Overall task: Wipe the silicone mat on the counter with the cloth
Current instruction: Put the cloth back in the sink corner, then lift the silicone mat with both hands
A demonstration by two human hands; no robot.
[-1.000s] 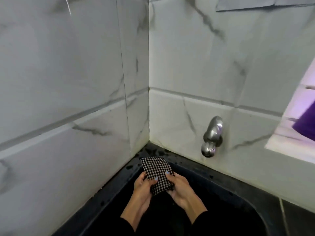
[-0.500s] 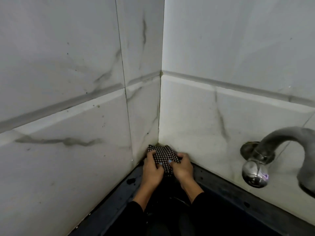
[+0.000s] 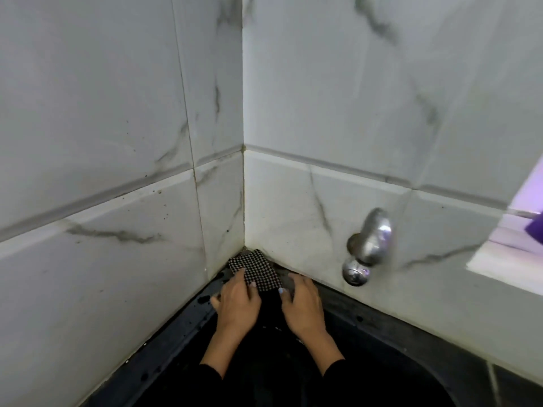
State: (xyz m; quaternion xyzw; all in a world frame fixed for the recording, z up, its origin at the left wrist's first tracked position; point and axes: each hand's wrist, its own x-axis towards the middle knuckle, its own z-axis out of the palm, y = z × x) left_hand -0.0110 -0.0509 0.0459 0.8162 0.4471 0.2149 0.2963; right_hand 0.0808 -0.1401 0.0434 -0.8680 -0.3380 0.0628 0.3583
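A small black-and-white checked cloth (image 3: 258,271), folded, lies flat on the wet black sink rim (image 3: 188,327), pushed into the corner where the two tiled walls meet. My left hand (image 3: 238,304) lies palm down with its fingertips on the cloth's left edge. Palm down to the right of the cloth is my right hand (image 3: 302,305), fingers spread on the rim and thumb at the cloth's near right corner. Neither hand curls around the cloth. No silicone mat is in view.
A chrome tap (image 3: 367,248) sticks out of the right wall just right of my hands. The dark sink basin (image 3: 382,374) lies below my forearms. White marble-look tiles close in left and behind. A window ledge (image 3: 505,259) with something purple is at far right.
Both hands were gripping the folded cloth over the sink. They carried it into the corner, laid it flat on the rim, and their fingers have loosened and spread.
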